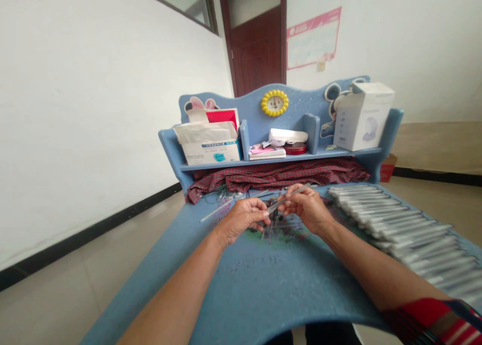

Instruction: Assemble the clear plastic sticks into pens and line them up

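Note:
A thin, translucent grey tube point(277, 204) is held at a slant between both hands above the middle of the blue desk point(259, 290). My left hand point(246, 215) pinches its lower end between thumb and fingers. Farther up, toward the tube's right end, the fingers of my right hand point(304, 208) close around it. Under the hands lies a loose pile of small dark pieces and thin sticks point(276, 223), partly hidden by the fingers. What the small pieces are cannot be made out.
Many similar pale tubes point(399, 224) lie in a row along the right side. Checked cloth point(278, 175) is bunched below the shelf, which holds a mask box point(211, 153), papers point(267, 152) and a white carton point(363, 116). A thin white rod point(216, 211) lies left of the pile.

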The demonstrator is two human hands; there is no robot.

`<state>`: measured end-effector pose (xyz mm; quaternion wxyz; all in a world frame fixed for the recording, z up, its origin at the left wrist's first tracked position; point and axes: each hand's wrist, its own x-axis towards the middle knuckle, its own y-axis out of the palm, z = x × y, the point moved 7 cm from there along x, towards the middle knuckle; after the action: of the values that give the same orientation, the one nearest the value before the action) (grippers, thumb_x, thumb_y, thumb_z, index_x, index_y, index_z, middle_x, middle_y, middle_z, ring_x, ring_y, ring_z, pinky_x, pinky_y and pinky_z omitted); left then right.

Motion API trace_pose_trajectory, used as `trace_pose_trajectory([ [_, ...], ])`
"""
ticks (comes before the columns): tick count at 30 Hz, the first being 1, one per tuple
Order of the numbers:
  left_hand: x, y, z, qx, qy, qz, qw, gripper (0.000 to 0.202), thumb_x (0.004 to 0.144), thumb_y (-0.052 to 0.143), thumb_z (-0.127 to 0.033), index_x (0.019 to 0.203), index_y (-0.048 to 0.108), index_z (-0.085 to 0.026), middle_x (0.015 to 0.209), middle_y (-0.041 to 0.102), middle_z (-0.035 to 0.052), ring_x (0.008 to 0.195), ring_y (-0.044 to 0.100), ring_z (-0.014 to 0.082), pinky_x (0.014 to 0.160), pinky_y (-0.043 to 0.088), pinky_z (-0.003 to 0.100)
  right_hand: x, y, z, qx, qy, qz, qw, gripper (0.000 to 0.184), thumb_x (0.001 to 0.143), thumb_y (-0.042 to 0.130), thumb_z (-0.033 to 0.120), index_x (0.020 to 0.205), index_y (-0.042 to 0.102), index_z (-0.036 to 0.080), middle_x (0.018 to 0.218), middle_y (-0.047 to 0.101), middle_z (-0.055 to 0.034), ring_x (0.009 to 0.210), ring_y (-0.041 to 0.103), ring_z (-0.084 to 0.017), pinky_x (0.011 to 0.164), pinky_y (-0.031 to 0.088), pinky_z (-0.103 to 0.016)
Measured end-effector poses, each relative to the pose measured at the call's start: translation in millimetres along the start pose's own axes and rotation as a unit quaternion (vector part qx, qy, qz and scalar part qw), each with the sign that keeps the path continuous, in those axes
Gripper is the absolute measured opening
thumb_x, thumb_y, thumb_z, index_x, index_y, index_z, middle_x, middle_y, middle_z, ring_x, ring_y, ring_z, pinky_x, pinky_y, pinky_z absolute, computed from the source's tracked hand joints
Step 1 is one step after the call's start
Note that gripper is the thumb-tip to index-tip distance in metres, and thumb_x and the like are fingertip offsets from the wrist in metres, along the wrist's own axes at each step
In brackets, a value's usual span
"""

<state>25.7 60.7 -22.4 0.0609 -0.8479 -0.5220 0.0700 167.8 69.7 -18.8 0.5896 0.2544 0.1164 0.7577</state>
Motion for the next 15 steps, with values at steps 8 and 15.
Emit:
trace_pose_trajectory([
  [8,-3.6,4.9,0.9,-0.048,-0.040,0.023,0.998,0.026,0.071,0.061,-0.035,0.083,0.046,-0.018,0.069,0.065,0.0034,0.052,0.064,0.0162,0.037,0.041,0.018,1.4,-6.4,-3.6,-0.059,0.038,0.010,0.997,0.011,0.065,0.061,0.022,0.071,0.054,0.015,0.054,0.063,-0.0010,0.036,0.052,-0.011,0.035,0.040,-0.020],
  [15,-0.8,0.7,-3.1,-0.074,-0.014,-0.022,0.997,0.018,0.069,0.062,-0.028,0.075,0.053,-0.014,0.054,0.059,-0.0014,0.032,0.046,0.0036,0.030,0.026,0.012,-0.5,-1.2,-3.6,-0.028,0.034,0.020,0.999,0.011,0.066,0.061,0.021,0.069,0.054,0.015,0.057,0.066,-0.0034,0.039,0.056,-0.012,0.038,0.042,-0.021],
])
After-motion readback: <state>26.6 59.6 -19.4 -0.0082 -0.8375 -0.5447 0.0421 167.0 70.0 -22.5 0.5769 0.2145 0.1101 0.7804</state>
